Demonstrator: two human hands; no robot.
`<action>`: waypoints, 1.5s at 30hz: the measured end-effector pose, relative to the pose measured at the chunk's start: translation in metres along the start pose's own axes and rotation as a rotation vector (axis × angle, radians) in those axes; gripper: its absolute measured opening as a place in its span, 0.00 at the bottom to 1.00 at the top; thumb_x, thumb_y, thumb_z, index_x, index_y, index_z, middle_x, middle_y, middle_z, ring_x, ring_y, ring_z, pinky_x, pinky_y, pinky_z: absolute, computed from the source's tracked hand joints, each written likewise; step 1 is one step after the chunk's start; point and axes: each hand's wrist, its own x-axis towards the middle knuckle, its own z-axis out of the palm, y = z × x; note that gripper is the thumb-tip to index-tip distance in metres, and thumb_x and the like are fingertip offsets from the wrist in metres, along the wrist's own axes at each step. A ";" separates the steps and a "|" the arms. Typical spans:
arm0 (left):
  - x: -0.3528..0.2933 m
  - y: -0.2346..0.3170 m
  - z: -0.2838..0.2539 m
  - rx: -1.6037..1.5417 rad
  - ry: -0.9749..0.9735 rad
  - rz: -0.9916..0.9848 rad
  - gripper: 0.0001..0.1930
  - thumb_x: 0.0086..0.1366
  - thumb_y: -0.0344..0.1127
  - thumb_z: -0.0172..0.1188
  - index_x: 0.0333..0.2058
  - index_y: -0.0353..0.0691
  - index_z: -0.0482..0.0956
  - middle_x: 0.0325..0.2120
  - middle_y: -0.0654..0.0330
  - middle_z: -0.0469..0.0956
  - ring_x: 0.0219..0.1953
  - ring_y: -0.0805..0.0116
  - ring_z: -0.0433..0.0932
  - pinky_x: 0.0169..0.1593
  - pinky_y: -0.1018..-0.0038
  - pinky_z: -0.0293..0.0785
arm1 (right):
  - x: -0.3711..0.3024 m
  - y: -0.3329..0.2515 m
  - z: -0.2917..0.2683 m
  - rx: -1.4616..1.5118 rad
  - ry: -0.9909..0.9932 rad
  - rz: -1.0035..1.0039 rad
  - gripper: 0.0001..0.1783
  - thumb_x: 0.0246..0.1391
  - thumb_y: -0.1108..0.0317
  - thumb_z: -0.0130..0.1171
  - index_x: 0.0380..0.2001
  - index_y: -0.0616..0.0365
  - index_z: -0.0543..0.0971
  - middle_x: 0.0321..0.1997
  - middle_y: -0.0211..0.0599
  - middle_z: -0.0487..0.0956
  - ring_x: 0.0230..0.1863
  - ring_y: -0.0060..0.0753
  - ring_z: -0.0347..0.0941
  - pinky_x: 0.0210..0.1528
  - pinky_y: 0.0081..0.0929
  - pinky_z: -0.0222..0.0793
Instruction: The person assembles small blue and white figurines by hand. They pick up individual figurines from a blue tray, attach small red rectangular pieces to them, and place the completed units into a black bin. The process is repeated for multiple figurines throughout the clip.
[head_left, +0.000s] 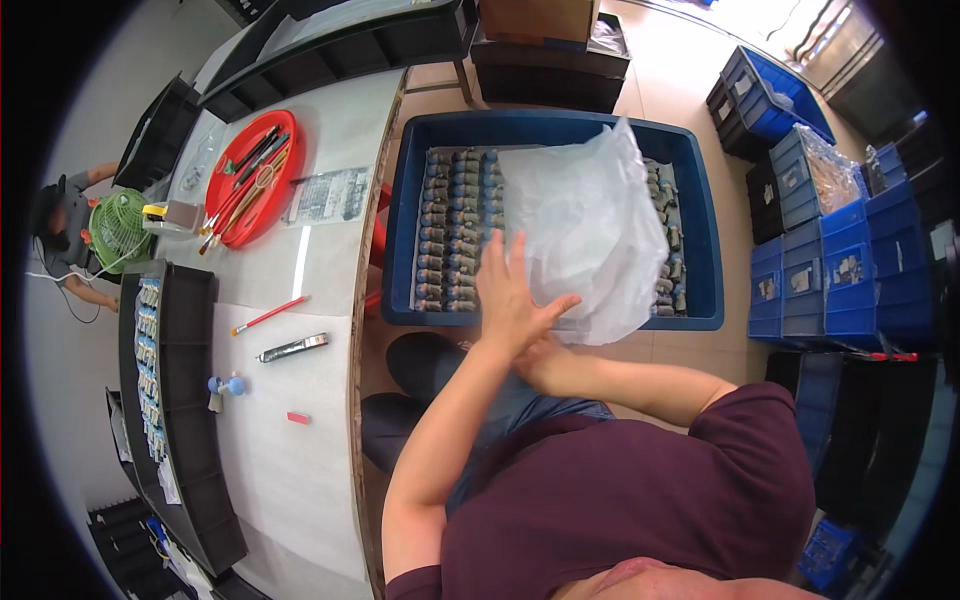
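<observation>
While I am watching from beside the table (330,420), the person's left hand (508,300) is hovering at the near side of a big blue tub (708,240) in the middle of the frame, its fingers spreading wide, its thumb pointing right, gripping nothing that I can see. The right hand (545,367) is sitting low behind the left wrist, partly hidden, so I can't tell whether its fingers are holding anything. A thin whitish sheet (590,220), looking like plastic, is covering the middle and right of the tub at the upper centre of the frame, its right edge standing up crookedly and its lower edge overhanging the near rim. Rows of small pieces (463,225) are showing along the tub's left side, and a few more are peeking out at the right. What is worrying me is that crumpled sheet: being so light and loose, it could be catching on the closely packed pieces and tipping some over if someone were dragging it sideways. Those spread fingers are also hanging close to the left-hand rows, so a careless sweep could be knocking them askew. A draught could be lifting the raised edge too, since nothing visible is weighing it down.
</observation>
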 end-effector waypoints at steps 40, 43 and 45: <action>0.007 -0.096 -0.009 0.359 -0.456 -0.198 0.29 0.60 0.54 0.50 0.56 0.47 0.64 0.62 0.47 0.47 0.65 0.45 0.43 0.59 0.40 0.43 | -0.188 0.194 -0.114 -0.618 0.651 0.368 0.23 0.41 0.87 0.50 0.44 0.59 0.74 0.54 0.47 0.67 0.54 0.48 0.66 0.53 0.36 0.65; 0.008 -0.111 0.002 0.394 -0.591 -0.321 0.33 0.60 0.60 0.46 0.59 0.48 0.60 0.64 0.46 0.41 0.66 0.45 0.38 0.60 0.40 0.40 | -0.181 0.210 -0.113 -0.430 0.508 0.550 0.23 0.43 0.81 0.56 0.46 0.58 0.73 0.56 0.47 0.66 0.59 0.50 0.59 0.58 0.41 0.59; 0.008 -0.115 0.006 0.427 -0.579 -0.331 0.33 0.60 0.59 0.47 0.60 0.47 0.59 0.64 0.46 0.41 0.66 0.45 0.38 0.61 0.41 0.40 | -0.160 0.211 -0.122 -0.537 0.374 0.707 0.24 0.45 0.72 0.58 0.49 0.56 0.71 0.58 0.48 0.64 0.63 0.53 0.53 0.61 0.46 0.51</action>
